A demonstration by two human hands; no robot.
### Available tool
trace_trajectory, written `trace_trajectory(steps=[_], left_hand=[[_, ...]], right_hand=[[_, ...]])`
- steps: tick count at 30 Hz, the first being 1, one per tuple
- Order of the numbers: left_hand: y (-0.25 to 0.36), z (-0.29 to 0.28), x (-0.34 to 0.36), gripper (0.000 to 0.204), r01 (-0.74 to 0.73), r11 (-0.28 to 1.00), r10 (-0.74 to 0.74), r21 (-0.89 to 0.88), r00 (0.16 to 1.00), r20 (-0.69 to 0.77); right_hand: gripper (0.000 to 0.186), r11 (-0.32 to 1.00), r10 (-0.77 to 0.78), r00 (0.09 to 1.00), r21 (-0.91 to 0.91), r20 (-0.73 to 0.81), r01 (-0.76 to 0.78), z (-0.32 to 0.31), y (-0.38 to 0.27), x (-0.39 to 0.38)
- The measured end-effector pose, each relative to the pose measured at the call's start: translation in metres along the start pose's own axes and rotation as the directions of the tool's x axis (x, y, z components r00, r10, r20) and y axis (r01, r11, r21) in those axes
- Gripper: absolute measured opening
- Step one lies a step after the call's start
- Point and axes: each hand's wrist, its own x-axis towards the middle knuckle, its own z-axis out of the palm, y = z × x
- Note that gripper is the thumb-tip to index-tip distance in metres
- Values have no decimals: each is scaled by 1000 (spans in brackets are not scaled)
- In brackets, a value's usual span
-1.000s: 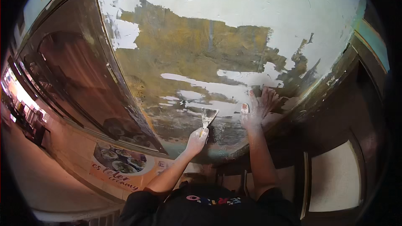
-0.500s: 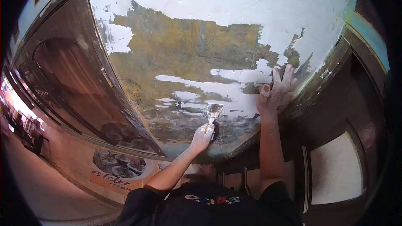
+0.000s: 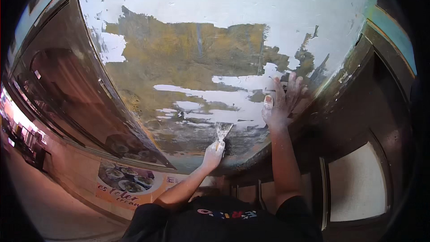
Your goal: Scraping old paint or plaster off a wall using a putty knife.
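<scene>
My left hand [image 3: 214,155], dusted white, is closed round the handle of a scraper [image 3: 224,130]. Its flat, white-smeared blade points up and lies at the lower part of the wall [image 3: 192,45], just below patchy white strips. Farther right and higher, my right hand [image 3: 282,104] is spread on the wall, fingers stretched upward and thumb apart, also covered in white dust. Pale paint covers the top of the wall, while a large ragged patch in the middle shows olive-brown.
A dark wooden door frame with a reddish-brown curtained pane [image 3: 62,76] stands to the left. Dark brown woodwork with a pale panel [image 3: 358,183] lies to the right. Below left hangs a printed food banner [image 3: 127,183]. A bright opening [image 3: 20,114] shows at the far left.
The wall has shifted somewhat left in view. My left hand and the scraper are lower, with the blade tilted more to the right. My right hand stays spread near the same part of the wall.
</scene>
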Motion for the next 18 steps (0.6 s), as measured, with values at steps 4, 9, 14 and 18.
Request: trace_trajectory(steps=[4,9,14,18], left_hand=[[31,-3,16,31,438,801,-420,-408,897,139],[30,-3,18,28,224,926,-222,-305,974,39],[39,-2,11,36,382,846,-367,-372,923,113],[54,-20,29,36,369,835,-366,-407,926,88]], right_hand=[[48,999,-14,999,-33,34,15,-4,6,-7],[54,1000,17,997,-9,75,-16,-10,3,-5],[52,998,58,984,-39,168,-53,-7,7,-15],[47,999,44,991,-5,123,-43,-10,5,-11]])
